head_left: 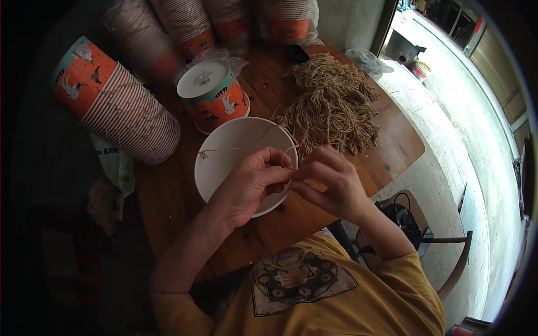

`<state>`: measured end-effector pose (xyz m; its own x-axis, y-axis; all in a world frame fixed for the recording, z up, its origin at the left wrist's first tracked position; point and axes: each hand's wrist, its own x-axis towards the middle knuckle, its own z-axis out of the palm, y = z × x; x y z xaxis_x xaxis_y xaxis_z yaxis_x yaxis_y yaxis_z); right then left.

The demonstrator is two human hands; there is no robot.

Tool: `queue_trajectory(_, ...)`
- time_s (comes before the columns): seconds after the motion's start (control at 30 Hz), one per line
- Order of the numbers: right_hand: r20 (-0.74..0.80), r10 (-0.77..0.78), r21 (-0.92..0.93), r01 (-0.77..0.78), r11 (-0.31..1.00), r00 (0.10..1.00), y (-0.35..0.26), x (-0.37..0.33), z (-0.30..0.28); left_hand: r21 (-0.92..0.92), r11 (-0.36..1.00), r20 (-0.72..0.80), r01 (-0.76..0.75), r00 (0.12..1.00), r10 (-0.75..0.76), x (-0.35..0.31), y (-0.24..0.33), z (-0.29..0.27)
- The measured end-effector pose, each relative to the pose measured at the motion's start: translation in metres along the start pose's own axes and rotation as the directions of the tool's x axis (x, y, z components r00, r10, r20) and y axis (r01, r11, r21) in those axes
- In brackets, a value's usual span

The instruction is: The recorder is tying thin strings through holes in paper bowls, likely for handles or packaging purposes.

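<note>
With the open white paper tub [214, 178] taken as clock centre and 12 pointing away from the wearer, both bare hands work over its 3 to 5 o'clock side. Tub sits mouth up on the brown wooden table [399, 150]. Thin tan cord [223, 149] shows a small knot at the rim near 9:30, runs across the mouth, and curves in a loop by the hands near 3.

Left hand [252, 185]: comes in from 7; thumb and index pressed together, pinching the cord at the rim near 3. Right hand [330, 182]: from 4; fingers curled, thumb and index tips brought close to the left fingertips. Blur there; cannot tell whether they grip the cord too.

At 11, just beyond the rim: an upturned orange-and-teal printed tub [228, 105], white base up. At 10: a leaning stack of nested tubs [140, 120], orange print on the outermost, knotted cord lengths [128, 92] draped along its side. At 2: a heaped bundle of tan cords [339, 106], spread on the table near the tub. Between 11 and 12, farther back: more nested stacks [182, 25] in clear plastic. At 1: a small black object [297, 54], kind unclear. Past the bundle: a crumpled clear bag [369, 63]. At 5: wearer's mustard-yellow T-shirt [364, 305], dark print on the front.
</note>
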<state>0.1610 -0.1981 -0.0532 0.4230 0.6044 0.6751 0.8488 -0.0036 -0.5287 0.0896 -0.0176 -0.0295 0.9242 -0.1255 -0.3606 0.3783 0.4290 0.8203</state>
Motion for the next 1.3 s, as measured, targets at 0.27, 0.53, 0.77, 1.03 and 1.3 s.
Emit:
queue_trajectory(0.27,0.158,-0.071,-0.041,0.079,0.996,0.985,0.016,0.031,-0.017,0.199,0.978,-0.018,-0.057,0.998,0.062,0.002,0.005,0.011)
queue_trajectory(0.53,0.170,0.087,0.236,-0.126,0.964,0.982,0.017,0.016,-0.015,0.304,0.952,-0.009,-0.045,0.999,0.050,0.002,0.007,0.011)
queue_trajectory(0.77,0.236,0.101,0.180,-0.146,0.973,0.967,0.021,0.014,-0.015,0.544,0.822,0.051,-0.168,0.985,0.167,0.003,0.011,0.009)
queue_trajectory(1.03,0.276,0.146,0.088,-0.176,0.980,0.950,0.009,0.019,-0.020,0.653,0.719,0.041,-0.237,0.960,0.279,0.005,0.006,0.006)
queue_trajectory(1.3,0.267,0.205,0.165,-0.254,0.953,0.942,0.012,0.017,-0.019,0.491,0.870,-0.033,-0.043,0.997,0.067,0.003,0.006,0.009)
